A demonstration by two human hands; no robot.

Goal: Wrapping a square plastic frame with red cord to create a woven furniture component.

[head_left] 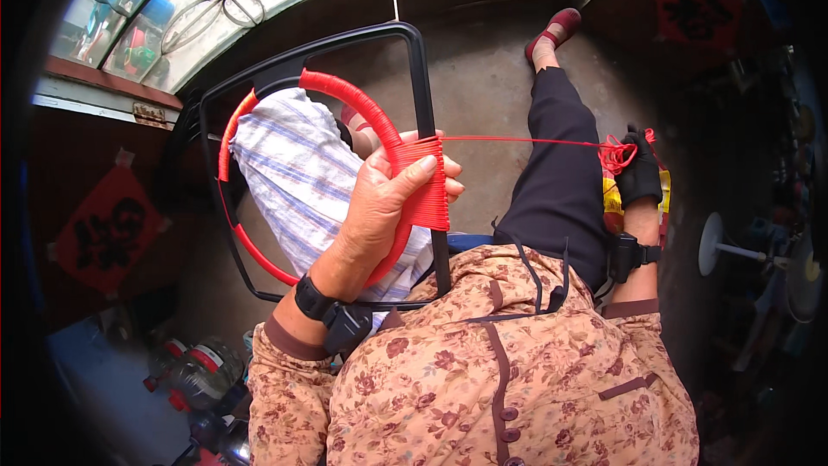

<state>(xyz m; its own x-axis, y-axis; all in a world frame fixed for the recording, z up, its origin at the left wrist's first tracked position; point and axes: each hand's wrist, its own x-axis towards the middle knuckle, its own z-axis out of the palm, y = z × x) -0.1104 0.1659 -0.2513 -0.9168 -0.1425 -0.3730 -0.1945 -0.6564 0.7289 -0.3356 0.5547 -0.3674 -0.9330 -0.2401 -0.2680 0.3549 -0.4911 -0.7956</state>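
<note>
A black metal frame [420, 78] with rounded corners leans over my lap. Inside it sits a ring [358, 102], largely wound in red cord, with dark bare stretches at the upper left. My left hand [379, 198] is bare and closed around the ring's right side and the frame's side bar. A band of red cord wraps [429, 203] binds the two there, with my thumb lying across it. From this band a red cord [517, 138] runs straight to the right. My right hand [639, 174], in a black glove, is closed on a loose bundle of red cord [616, 155].
A striped cloth [297, 142] lies over my left leg behind the ring. Under my right hand is a red and yellow item [612, 198]. Plastic bottles [207, 371] stand at the lower left. A white disc on a stem [711, 243] is at the right. A barred window [250, 9] is ahead.
</note>
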